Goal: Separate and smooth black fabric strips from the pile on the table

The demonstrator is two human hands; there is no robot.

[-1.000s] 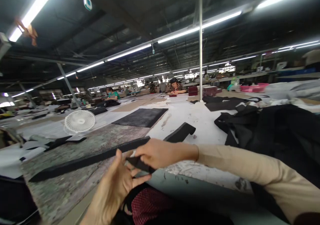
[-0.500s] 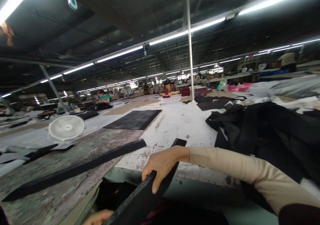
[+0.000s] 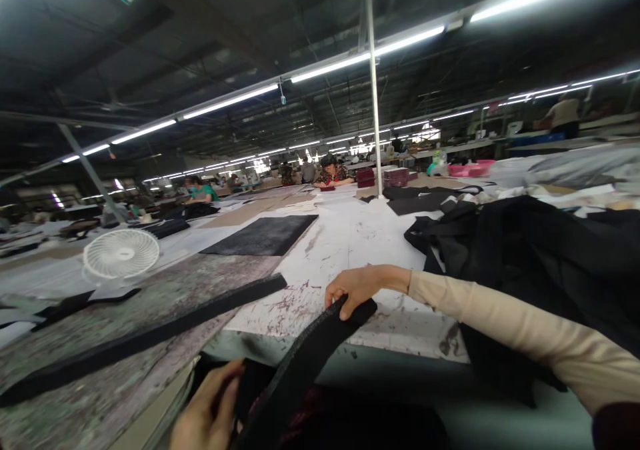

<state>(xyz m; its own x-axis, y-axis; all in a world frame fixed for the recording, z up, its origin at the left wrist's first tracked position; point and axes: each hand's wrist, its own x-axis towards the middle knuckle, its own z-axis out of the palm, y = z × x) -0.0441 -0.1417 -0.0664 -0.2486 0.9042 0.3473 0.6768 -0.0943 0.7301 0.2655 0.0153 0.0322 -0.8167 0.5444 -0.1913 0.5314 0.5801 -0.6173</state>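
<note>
A white, dark-flecked tabletop [image 3: 350, 250] spreads forward from the person. Nearest, the left hand [image 3: 207, 410] is blurred, its fingers bent; whether they hold anything I cannot tell. The right hand [image 3: 360, 289] pinches a long black cloth-like strip [image 3: 305, 363] near its far end, over the tabletop's front edge. Leftward, a second black strip [image 3: 150, 333] crosses a mottled grey-pink board [image 3: 190, 283]; at right, a heap of black cloth [image 3: 525, 263] crowds the beige sleeve [image 3: 500, 313]. Beyond are a round white fan [image 3: 121, 253], a dark grey rectangular sheet [image 3: 263, 235] and a slim white pole [image 3: 374, 97]. Half a second ago, the right hand gripped farther from that end, and less of the left hand showed.
</note>
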